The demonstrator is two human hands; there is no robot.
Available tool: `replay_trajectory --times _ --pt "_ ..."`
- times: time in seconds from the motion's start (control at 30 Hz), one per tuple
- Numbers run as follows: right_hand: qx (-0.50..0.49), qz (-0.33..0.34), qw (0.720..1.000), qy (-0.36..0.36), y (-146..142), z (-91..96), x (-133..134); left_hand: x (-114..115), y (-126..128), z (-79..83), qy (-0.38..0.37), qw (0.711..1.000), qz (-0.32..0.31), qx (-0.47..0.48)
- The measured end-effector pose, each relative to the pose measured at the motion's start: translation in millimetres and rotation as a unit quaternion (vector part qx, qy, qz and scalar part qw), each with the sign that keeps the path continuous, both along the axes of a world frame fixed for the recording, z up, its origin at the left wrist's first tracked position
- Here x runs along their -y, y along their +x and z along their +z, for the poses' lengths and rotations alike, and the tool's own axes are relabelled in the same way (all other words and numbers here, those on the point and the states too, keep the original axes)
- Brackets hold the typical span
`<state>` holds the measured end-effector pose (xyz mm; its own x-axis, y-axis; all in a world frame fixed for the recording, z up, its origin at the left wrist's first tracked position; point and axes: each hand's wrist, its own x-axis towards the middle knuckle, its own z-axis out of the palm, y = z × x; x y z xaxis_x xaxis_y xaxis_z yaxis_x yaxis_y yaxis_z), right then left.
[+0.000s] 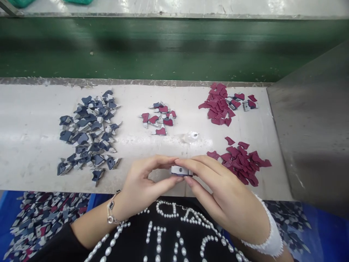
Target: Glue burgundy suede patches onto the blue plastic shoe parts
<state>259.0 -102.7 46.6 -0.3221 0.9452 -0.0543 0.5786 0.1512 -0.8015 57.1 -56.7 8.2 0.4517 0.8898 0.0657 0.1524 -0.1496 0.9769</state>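
At the near edge of the white table (27, 145), a small grey piece (180, 170) is held between two hands.
The piece is gripped by the thumb and fingertips of the left hand (141, 182) and of the right hand (226, 196). Just right of the right hand a heap of maroon pieces (242, 162) is spread. A small clear bottle (190, 137) is laid just beyond the hands. Farther off, a blue-grey pile (88, 134) is seen at the left, a small mixed pile (159, 118) in the middle and a second maroon heap (219, 103) at the far right. A green belt (163, 47) is seen beyond.
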Motion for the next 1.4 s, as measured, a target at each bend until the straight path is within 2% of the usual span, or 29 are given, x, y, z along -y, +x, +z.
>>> replay_trajectory --times 0.27,0.37,0.5,0.63,0.83,1.4 --pt "0.025 -0.017 0.999 0.015 -0.8 -4.3 -2.7 0.0 2.3 5.7 -0.127 0.991 -0.001 0.043" --pt "0.026 -0.025 0.999 0.018 -0.8 -4.1 -3.4 -0.1 4.0 4.5 -0.144 0.987 0.007 0.077" --pt "0.015 -0.032 0.999 0.017 -2.2 -4.1 -4.2 -0.1 5.1 2.6 -0.130 0.988 0.015 0.083" --pt "0.006 -0.034 0.999 0.022 -3.1 -4.2 -4.5 1.4 5.0 1.9 -0.084 0.993 0.015 0.083" --pt "-0.028 -0.041 0.998 0.037 -4.1 -0.7 -3.9 6.8 4.8 -0.9 -0.035 0.995 0.051 0.082" --pt "-0.048 -0.044 0.997 0.044 -6.4 2.8 -4.1 8.5 6.2 -3.6 -0.005 0.992 0.055 0.114"
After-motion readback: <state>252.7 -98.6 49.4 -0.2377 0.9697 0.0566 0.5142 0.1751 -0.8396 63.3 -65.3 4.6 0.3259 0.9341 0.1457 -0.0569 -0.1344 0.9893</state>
